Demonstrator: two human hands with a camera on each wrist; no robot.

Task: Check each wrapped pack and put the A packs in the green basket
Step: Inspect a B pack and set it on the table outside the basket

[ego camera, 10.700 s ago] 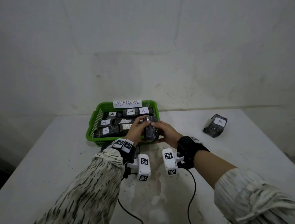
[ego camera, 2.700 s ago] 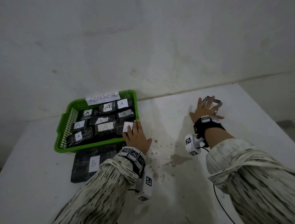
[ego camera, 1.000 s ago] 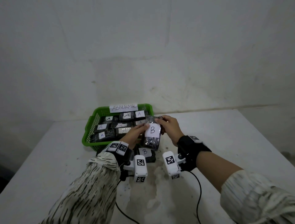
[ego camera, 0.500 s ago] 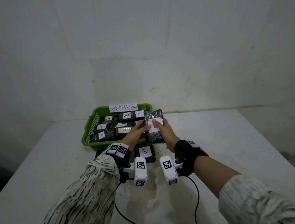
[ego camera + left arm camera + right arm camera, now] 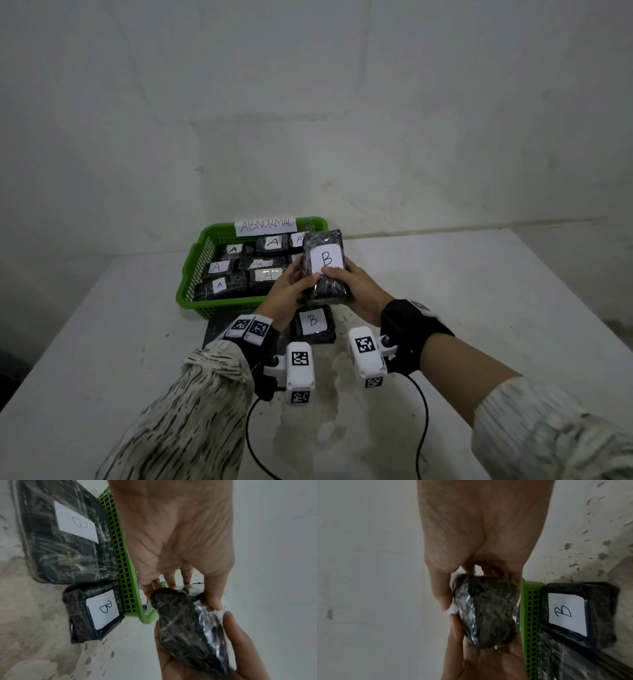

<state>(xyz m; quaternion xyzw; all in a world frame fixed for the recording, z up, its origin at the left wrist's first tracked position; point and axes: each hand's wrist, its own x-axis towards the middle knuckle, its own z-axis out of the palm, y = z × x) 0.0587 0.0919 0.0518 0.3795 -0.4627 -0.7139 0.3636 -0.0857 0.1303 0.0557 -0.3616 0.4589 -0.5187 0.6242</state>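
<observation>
Both hands hold a black wrapped pack (image 5: 325,267) upright in front of the green basket (image 5: 191,274), its white label marked B facing me. My left hand (image 5: 291,286) grips its left side and my right hand (image 5: 352,287) grips its right side, thumb on the label's lower edge. In the wrist views the pack (image 5: 190,626) (image 5: 486,609) sits between both palms. The basket holds several black packs labelled A (image 5: 272,243) and carries a paper sign reading ABNORMAL (image 5: 265,225).
A small B pack (image 5: 312,322) lies on the white table (image 5: 479,291) just under the hands, against the basket's front. A larger flat B pack (image 5: 68,534) lies beside it along the basket. Wrist camera cables trail toward me.
The pack has been turned in both hands so its B label faces me in full, and the right thumb has slid off the label down to its lower edge.
</observation>
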